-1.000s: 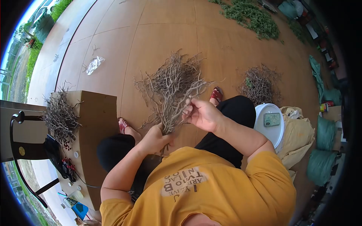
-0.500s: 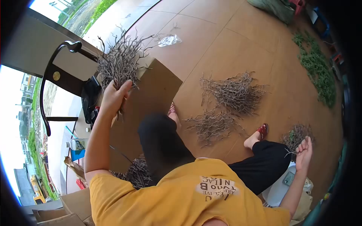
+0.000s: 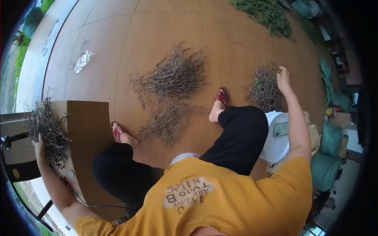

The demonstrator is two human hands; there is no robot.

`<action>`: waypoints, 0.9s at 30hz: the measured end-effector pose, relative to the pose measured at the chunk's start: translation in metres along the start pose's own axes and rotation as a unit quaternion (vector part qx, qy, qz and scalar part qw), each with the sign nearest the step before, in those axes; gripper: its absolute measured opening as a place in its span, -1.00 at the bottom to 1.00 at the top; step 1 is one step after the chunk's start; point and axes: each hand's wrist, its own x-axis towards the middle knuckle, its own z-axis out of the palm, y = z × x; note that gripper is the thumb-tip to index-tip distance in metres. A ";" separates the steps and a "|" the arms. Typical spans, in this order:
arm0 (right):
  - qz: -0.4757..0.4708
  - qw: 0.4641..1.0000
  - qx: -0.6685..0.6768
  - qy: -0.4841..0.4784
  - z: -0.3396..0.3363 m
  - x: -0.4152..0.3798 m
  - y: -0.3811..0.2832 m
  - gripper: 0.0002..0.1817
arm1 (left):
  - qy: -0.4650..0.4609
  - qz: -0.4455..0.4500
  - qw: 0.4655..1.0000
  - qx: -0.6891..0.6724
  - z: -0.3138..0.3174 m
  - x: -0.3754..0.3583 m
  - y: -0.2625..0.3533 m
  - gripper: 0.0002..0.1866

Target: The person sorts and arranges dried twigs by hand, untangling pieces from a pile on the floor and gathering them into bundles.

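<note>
My left hand (image 3: 39,148) is closed round the lower end of a bundle of dry, grey-brown twigs (image 3: 46,122). The bundle rests against the top of a cardboard box (image 3: 88,137) on the left. My right hand (image 3: 283,82) is over at the right, beside a small heap of twigs (image 3: 264,88) with a bit of green in it. Its fingers are bent and pressed together; what they hold, if anything, is too small to make out. On the floor between my feet lie a large twig pile (image 3: 177,74) and a looser twig pile (image 3: 167,120).
A white bucket (image 3: 271,145) with a label stands by my right knee. Green plants (image 3: 269,17) lie on the brown floor at the back. Crumpled clear plastic (image 3: 84,61) is at the far left. A dark chair (image 3: 23,173) adjoins the box. Green bundles (image 3: 328,157) line the right.
My view has turned to the right. The twig bundle in my left hand has come down from above onto the box top. My right hand has moved forward beside the small heap.
</note>
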 end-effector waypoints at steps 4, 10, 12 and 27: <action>0.214 0.951 -0.206 -0.083 -0.018 0.014 0.036 -0.32 | 0.072 0.073 0.994 -0.049 -0.063 -0.025 -0.005 -0.04; 0.206 0.810 -0.351 -0.422 -0.012 0.063 0.054 -0.52 | -0.201 0.266 0.559 -0.759 -0.159 -0.326 0.217 -0.39; 0.136 0.869 -0.301 -0.370 0.018 0.088 0.020 -0.62 | -0.379 0.263 0.346 -0.817 -0.165 -0.417 0.263 -0.32; 0.219 0.921 0.095 -0.307 0.327 0.017 -0.411 -0.15 | -0.639 0.222 0.034 -0.736 -0.106 -0.406 0.315 -0.27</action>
